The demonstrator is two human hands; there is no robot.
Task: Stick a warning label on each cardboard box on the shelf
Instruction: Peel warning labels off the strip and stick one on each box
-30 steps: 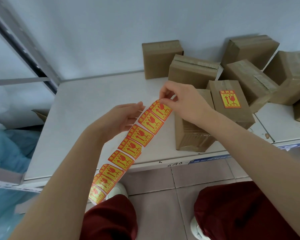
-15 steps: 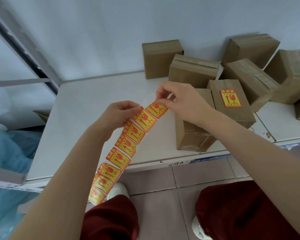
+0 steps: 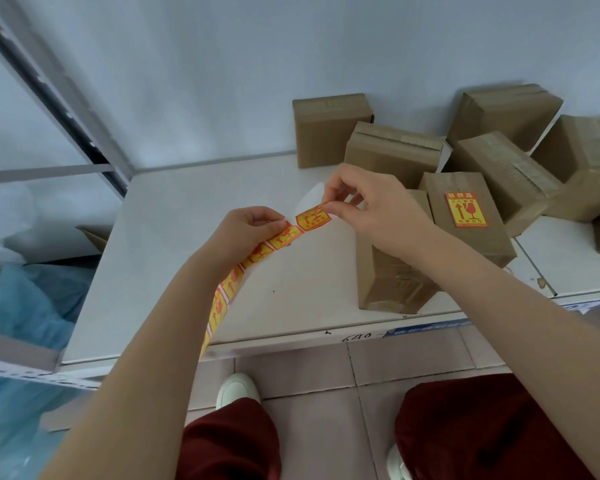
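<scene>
The white shelf [image 3: 194,237] runs from near left to far right, bare on its left half and crowded with cardboard boxes [image 3: 395,154] on its right, against the pale wall. Seven or so boxes show, though the one at the far right edge is cut off. Only one of them, the labelled box [image 3: 468,216] right of centre, carries a red and yellow warning sticker on its top face; the rest show plain brown card and tape. Just left of it and touching its side lies the near box [image 3: 392,282], unlabelled and partly hidden by the right forearm. Over the bare middle of the shelf hangs the label strip [image 3: 222,299], trailing down past the shelf's near edge toward the floor. The left hand [image 3: 246,230] is closed on the strip near its top end, thumb and fingers pinching it. The right hand [image 3: 371,206] is narrowed to a pinch on the corner of the end label [image 3: 313,218], which stands at an angle to the next sticker on the strip and appears to be lifting from the backing. So the step in hand looks like peeling off one sticker. The next move likely calls for pulling it fully free without creasing it or letting it fold onto itself, then carrying it right, probably to the near box, and pressing it flat on an upward face.
</scene>
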